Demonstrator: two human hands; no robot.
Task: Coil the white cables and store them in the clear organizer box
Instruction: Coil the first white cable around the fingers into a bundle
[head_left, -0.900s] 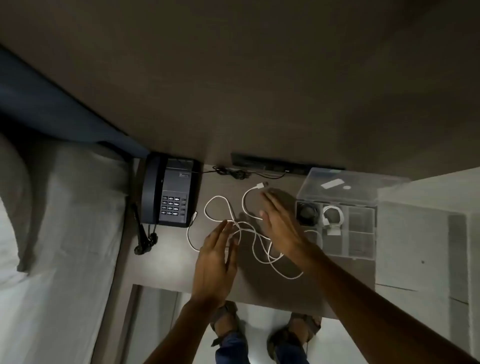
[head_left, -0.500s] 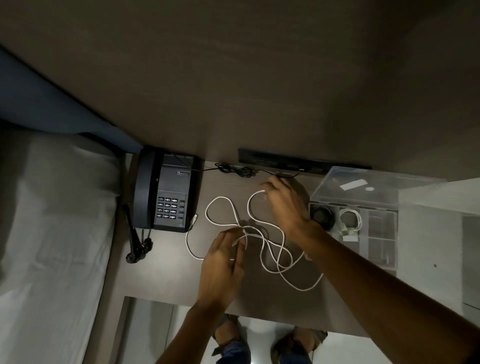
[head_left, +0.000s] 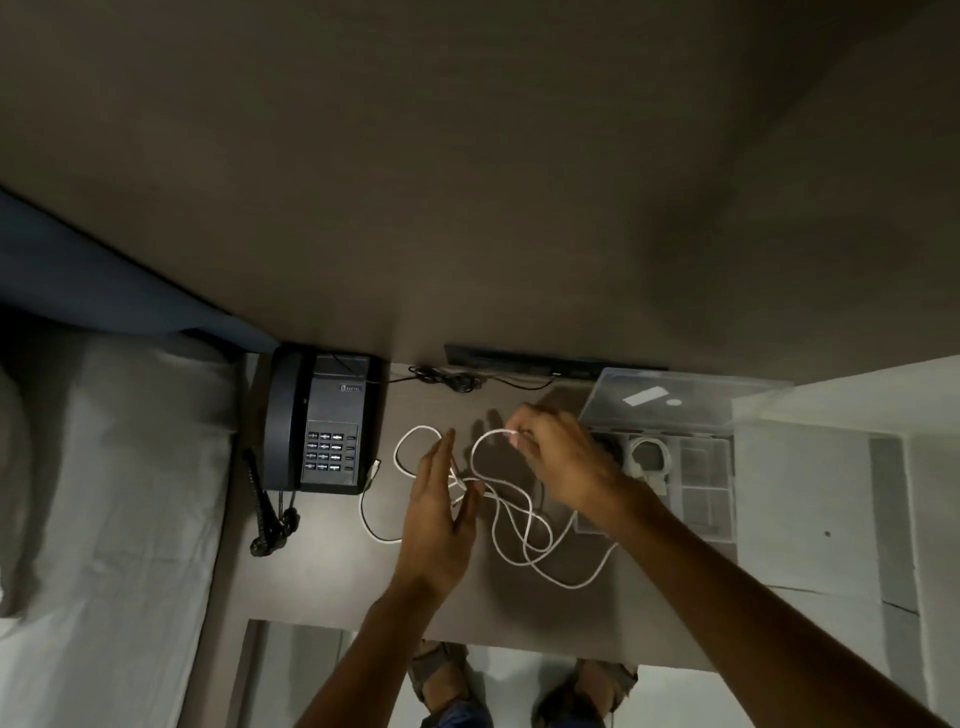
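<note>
A long white cable (head_left: 511, 525) lies in loose tangled loops on the brown table top (head_left: 332, 571). My right hand (head_left: 563, 460) pinches the cable's far end, lifted a little off the table. My left hand (head_left: 441, 512) hovers over the middle of the tangle with fingers straight and apart, holding nothing. The clear organizer box (head_left: 691, 499) stands open at the right, its lid tilted back. A coiled white cable (head_left: 649, 460) lies in one compartment and a dark coil sits in the one beside it, mostly hidden by my right hand.
A dark desk phone (head_left: 319, 428) with a curly cord stands at the table's left. A black cable bundle (head_left: 447, 376) and socket strip run along the wall. A bed (head_left: 104, 493) lies left of the table. My feet show below the table's front edge.
My right hand closed on the cable's far end and raised it slightly. My left hand lifted from the tangle and straightened its fingers. The camera view shifted.
</note>
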